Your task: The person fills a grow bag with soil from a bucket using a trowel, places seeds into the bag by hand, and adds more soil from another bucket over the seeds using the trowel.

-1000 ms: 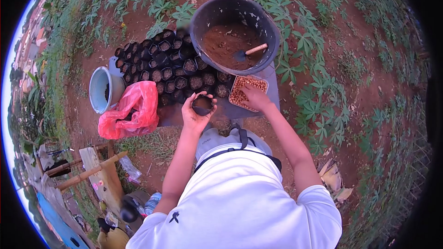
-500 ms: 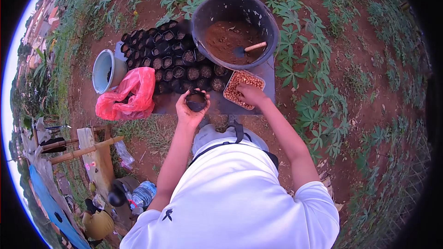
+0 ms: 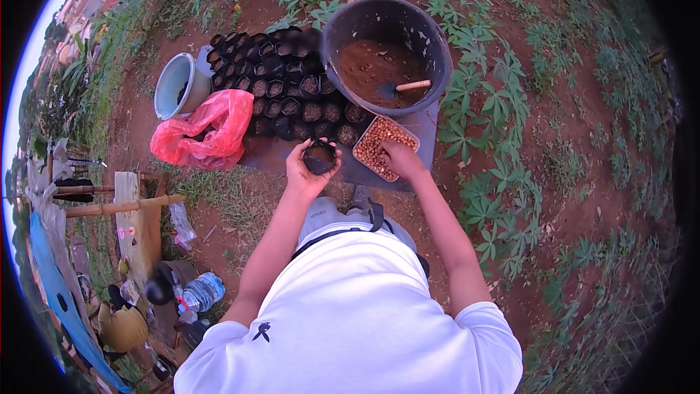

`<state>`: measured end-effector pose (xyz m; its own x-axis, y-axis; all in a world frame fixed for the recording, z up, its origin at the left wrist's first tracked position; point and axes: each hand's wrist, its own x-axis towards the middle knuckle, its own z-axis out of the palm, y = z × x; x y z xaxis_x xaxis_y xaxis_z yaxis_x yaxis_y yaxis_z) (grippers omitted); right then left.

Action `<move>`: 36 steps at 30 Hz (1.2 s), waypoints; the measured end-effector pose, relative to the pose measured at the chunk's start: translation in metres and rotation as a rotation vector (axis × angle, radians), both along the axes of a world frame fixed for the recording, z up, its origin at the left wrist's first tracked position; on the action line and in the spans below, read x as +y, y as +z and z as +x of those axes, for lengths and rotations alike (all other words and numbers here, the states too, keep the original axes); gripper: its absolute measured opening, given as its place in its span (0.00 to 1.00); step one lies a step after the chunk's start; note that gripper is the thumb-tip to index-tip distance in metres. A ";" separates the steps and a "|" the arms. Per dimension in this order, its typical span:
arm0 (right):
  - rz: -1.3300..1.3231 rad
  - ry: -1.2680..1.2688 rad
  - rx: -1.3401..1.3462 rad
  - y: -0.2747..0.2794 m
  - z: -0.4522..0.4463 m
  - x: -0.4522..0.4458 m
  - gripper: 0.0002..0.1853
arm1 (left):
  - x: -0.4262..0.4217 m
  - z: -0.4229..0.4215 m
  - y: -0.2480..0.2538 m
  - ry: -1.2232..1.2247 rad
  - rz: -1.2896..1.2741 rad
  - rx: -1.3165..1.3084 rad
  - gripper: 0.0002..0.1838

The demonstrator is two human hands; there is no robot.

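Observation:
My left hand point(image 3: 305, 175) is wrapped around a small black plastic seedling bag point(image 3: 319, 158), its open top facing up with dark soil inside. My right hand point(image 3: 401, 159) reaches into a clear square tub point(image 3: 355, 153) of reddish-tan seeds point(image 3: 380, 135). Its fingers are bunched together among the seeds, with the fingertips partly hidden. Beyond my left hand, several soil-filled black seedling bags point(image 3: 311, 112) stand packed in rows on a grey board point(image 3: 266, 160).
A large black bucket point(image 3: 443, 66) holds brown soil and a wooden-handled trowel point(image 3: 413, 86). At the left are a pale bucket point(image 3: 164, 95) and a red plastic bag point(image 3: 186, 147). A water bottle point(image 3: 203, 292) lies by a wooden post point(image 3: 136, 219). Leafy plants point(image 3: 503, 95) grow at the right.
My head view has shifted, so the scene sits slightly differently in the frame. My left hand still holds the black bag, and my right hand stays in the seed tub.

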<state>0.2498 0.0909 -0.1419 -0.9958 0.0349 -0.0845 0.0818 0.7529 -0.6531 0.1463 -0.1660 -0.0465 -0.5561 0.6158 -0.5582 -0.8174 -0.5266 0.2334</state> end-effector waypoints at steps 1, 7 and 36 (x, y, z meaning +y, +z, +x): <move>0.004 0.004 0.004 -0.003 0.000 0.000 0.09 | 0.001 0.000 0.001 -0.009 0.008 0.010 0.20; -0.050 -0.141 -0.006 0.012 0.006 -0.004 0.10 | 0.007 0.000 0.011 -0.095 0.043 0.106 0.21; 0.042 0.062 0.529 0.274 -0.116 -0.153 0.10 | -0.044 -0.097 0.038 -0.229 0.170 -0.092 0.19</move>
